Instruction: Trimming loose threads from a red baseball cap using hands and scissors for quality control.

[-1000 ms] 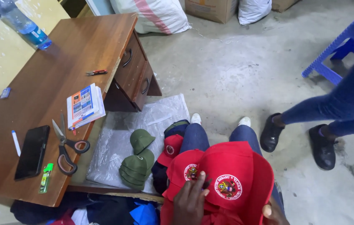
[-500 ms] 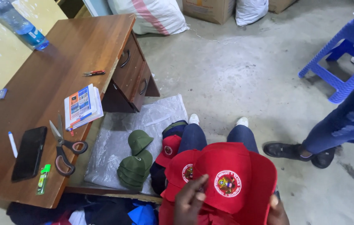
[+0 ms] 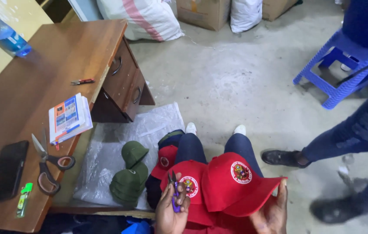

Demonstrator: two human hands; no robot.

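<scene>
A red cap point(image 3: 236, 184) with a round embroidered badge rests on my lap, and my right hand point(image 3: 273, 212) holds it from below at the brim. My left hand point(image 3: 171, 210) is closed on small purple thread snips point(image 3: 175, 195), their points up, over a second red cap point(image 3: 188, 182). A third red cap point(image 3: 166, 159) lies just left of my knee.
Green caps point(image 3: 130, 177) lie stacked on a plastic sheet point(image 3: 149, 125) on the floor. The wooden desk point(image 3: 54, 60) at left carries scissors point(image 3: 47, 167), a phone point(image 3: 7, 171), a booklet point(image 3: 69, 117) and a bottle point(image 3: 4, 32). Another person's legs point(image 3: 348, 134) and a blue stool point(image 3: 344, 65) are at right.
The top red cap has turned so its brim points right. My left hand has come out from under it and now shows the snips. The other person's leg has stepped right.
</scene>
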